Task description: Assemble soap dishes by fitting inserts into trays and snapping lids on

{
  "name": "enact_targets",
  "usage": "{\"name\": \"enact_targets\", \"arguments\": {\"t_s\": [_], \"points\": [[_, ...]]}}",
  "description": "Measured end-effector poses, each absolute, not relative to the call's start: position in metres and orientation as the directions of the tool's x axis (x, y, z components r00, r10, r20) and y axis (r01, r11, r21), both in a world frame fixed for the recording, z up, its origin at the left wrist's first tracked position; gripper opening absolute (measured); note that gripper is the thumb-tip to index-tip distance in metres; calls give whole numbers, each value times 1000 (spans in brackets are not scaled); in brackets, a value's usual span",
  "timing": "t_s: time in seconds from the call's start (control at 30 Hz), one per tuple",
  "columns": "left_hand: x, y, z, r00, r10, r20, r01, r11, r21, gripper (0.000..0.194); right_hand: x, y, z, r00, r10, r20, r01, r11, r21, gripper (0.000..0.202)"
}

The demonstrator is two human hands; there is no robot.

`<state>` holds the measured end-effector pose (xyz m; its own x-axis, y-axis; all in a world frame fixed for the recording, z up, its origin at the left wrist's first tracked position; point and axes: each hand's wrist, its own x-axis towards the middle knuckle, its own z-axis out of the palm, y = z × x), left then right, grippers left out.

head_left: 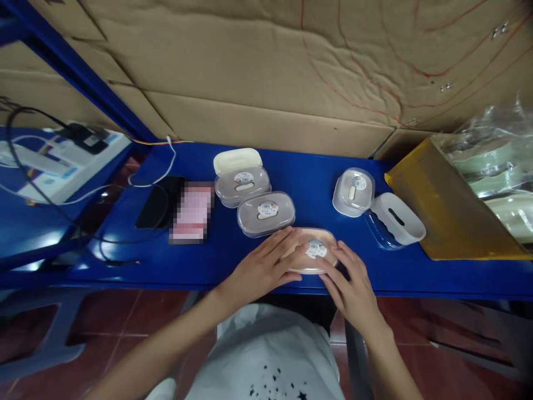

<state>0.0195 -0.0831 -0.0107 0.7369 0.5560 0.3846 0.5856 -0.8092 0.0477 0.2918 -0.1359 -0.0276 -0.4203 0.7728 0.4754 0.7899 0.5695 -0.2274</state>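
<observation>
A pinkish oval box with a clear lid and a round label (316,249) lies at the table's front edge. My left hand (270,264) rests on its left side, fingers spread over the lid. On its right side, my right hand (348,280) touches the rim and label with its fingers apart. Just behind the left hand is a grey oval box with a label (266,214). Another grey labelled box (242,186) sits behind that one, against a cream oval piece (237,161). Neither hand is wrapped round anything.
On the right stand a square lidded box (355,191), a pale slotted piece (400,218) by a clear lid, and a carton (453,205) of wrapped pieces. Leftward are a blurred pink item (192,214), a dark device (160,203), cables and a power strip (79,166).
</observation>
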Motion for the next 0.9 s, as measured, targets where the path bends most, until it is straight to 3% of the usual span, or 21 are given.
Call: {"name": "enact_targets", "arguments": {"t_s": [0.17,0.27,0.33,0.43,0.6,0.73,0.9], "points": [[-1,-71,24,700,569,431,539,-817,203,57,299,-135,-24,-380,786,487,819,531,-218,51],[-39,-33,51,508,685,521,676,-693,251,46,306,-135,-23,-257,807,532,894,408,-186,49],[-71,8,61,424,787,448,779,-569,263,45,306,-131,-22,-203,809,552,925,343,-163,50],[-113,76,64,296,937,185,880,-343,330,53,299,-115,-18,-218,822,527,940,322,-112,54],[-139,148,59,363,930,-56,871,-318,374,56,280,-70,-5,-298,848,439,914,386,-127,64],[-139,160,51,403,910,-95,851,-335,405,65,273,-48,3,-355,863,359,856,455,-245,69],[-140,161,38,398,918,-2,833,-360,421,72,286,-66,-2,-312,875,369,863,424,-276,60]]}}
